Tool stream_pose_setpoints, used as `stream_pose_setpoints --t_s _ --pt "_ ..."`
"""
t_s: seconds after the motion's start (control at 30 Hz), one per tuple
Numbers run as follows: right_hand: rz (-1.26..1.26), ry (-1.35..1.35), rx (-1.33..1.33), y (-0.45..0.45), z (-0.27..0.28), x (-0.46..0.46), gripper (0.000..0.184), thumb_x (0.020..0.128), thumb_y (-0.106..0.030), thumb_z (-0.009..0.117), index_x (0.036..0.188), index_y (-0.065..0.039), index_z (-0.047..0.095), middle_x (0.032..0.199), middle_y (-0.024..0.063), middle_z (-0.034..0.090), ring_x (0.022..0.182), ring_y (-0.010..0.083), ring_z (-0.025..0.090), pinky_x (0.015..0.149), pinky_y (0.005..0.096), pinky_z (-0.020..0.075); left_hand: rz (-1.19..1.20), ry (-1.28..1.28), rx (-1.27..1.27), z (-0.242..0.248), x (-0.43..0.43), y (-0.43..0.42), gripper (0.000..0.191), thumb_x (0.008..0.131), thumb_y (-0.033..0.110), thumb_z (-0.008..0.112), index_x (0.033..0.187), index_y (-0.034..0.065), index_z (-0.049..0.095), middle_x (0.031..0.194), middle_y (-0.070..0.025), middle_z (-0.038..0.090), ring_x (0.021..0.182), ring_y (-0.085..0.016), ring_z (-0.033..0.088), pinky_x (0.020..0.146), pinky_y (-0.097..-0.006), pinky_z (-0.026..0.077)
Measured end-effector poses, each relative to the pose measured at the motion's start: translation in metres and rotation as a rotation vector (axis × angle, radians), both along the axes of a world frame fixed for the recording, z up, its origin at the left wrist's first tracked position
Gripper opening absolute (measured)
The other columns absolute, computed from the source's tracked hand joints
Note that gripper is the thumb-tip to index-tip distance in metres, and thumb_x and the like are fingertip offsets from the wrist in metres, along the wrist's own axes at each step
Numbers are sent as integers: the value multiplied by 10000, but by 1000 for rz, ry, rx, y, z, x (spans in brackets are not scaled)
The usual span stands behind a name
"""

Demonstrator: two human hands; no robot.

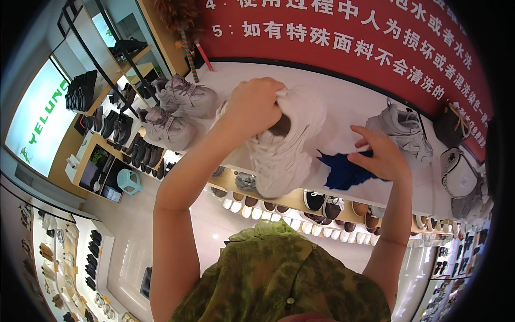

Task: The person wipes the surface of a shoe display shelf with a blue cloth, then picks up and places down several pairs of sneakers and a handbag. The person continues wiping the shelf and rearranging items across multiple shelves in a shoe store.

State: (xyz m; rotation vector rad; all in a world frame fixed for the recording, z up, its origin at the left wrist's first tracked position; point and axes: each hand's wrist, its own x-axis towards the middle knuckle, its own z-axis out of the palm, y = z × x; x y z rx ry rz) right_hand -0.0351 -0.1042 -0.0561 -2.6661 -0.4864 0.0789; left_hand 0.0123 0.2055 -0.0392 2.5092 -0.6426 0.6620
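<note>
My left hand [257,104] grips a white sneaker [281,161] by the heel and collar, with its toe pointing towards me over the front edge of a white shelf top [336,112]. Part of another white shoe shows behind my left wrist. My right hand [372,155] is spread over a dark blue cloth [346,171], its thumb and fingers apart. The cloth lies near the shelf's front edge; whether the palm touches it I cannot tell. Just beyond the right hand stands a grey sneaker [402,129].
A pair of greyish sneakers [169,129] stands at the left of the shelf top. At the right end are a dark bag [450,126] and a light bag [458,173]. Shoes line the lower shelves [297,197]. Behind rises a red sign [281,48] with writing.
</note>
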Motion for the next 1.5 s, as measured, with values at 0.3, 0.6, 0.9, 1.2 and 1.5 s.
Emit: stream_pose_setpoints --t_s 0.3,0.6,0.9,1.2,1.5 --pt "-84 102 88 -19 -20 -63 701 712 -292 743 1330 -144 448 955 129 675 831 319 648 746 374 498 178 70 85 -17 57 -45 226 668 129 560 830 30 682 853 -183 659 800 -359 643 732 -426 517" --pt "52 293 71 -1 -41 -30 827 790 -370 687 1433 -66 265 1219 198 567 815 298 650 783 340 491 210 74 78 -31 60 -34 302 741 252 588 857 -9 687 976 -220 625 830 -361 654 714 -425 538" --pt "150 321 369 59 -87 12 953 838 -435 634 1488 -97 26 1409 257 374 968 318 638 844 337 474 139 67 133 -46 64 -33 310 767 288 613 870 4 686 1006 -188 617 829 -337 660 684 -408 543" --pt "21 315 281 67 -71 -4 787 859 -339 620 1468 -112 177 1260 235 529 810 283 655 769 334 500 140 -1 64 -46 60 -35 288 784 307 595 870 48 686 945 -164 619 793 -348 651 686 -434 533" --pt "276 364 347 41 -45 -34 544 779 -127 679 1282 -59 484 932 151 674 822 257 654 797 320 503 172 -372 -124 -43 15 85 411 790 304 625 1134 82 589 1158 -142 573 956 -326 612 801 -393 511"
